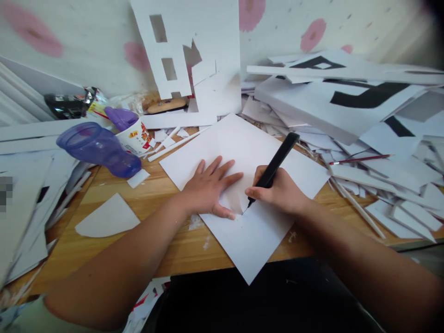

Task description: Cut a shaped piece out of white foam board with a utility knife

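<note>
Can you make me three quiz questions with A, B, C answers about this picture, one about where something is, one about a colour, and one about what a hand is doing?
1. Where does the purple bottle lie?
A. On the wooden table, left of the hands
B. On the white sheet
C. In the right hand

2. What colour is the marker?
A. Red
B. Black
C. Purple

3. What is the left hand doing?
A. Holding a cup
B. Lifted in the air
C. Pressing flat on a paper shape

Answers:
1 A, it lies on its side on the table, left of both hands.
2 B, its whole body is black.
3 C, the fingers are spread on the paper shape lying on the white sheet, while the right hand holds the marker's tip at its edge.
</note>
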Demonstrator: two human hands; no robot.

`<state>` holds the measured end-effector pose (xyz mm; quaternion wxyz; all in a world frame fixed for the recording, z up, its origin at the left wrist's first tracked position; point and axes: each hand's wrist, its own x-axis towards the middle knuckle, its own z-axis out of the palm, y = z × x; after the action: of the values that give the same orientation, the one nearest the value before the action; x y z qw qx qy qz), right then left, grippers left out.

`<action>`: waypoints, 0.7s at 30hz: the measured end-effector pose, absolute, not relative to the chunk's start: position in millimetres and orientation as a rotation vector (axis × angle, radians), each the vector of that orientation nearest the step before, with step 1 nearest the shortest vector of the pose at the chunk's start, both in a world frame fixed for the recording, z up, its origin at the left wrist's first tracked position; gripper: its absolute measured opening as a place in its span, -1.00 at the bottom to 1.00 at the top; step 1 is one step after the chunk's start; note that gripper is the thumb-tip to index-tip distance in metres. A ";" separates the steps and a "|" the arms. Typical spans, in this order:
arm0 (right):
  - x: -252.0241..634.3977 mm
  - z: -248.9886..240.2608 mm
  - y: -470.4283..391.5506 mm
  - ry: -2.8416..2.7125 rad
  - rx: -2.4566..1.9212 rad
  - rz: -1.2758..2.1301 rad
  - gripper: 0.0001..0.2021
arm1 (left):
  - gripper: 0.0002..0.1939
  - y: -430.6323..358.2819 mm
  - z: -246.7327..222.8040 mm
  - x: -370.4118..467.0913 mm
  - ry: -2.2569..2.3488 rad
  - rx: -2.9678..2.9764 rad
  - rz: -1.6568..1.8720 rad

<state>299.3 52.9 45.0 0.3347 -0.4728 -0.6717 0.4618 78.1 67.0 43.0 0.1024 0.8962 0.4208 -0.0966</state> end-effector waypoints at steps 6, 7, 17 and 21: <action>302.9 43.0 57.0 -1.737 -1.219 1.233 -0.68 | 0.18 67.9 41.8 78.0 1.239 2.632 -0.284; 303.5 42.6 57.5 -1.728 -1.226 1.230 -0.69 | 0.18 68.1 41.5 78.0 1.235 2.632 -0.283; 306.7 40.6 59.4 -1.652 -1.267 1.185 -0.68 | 0.16 68.1 42.8 79.4 1.239 2.624 -0.298; 307.0 40.9 59.8 -1.646 -1.258 1.187 -0.70 | 0.16 67.3 45.0 79.8 1.239 2.616 -0.300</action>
<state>307.0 59.8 40.9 0.3679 -0.4900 -0.6409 0.4623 79.8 67.3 45.0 0.1154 0.8929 0.4230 -0.1024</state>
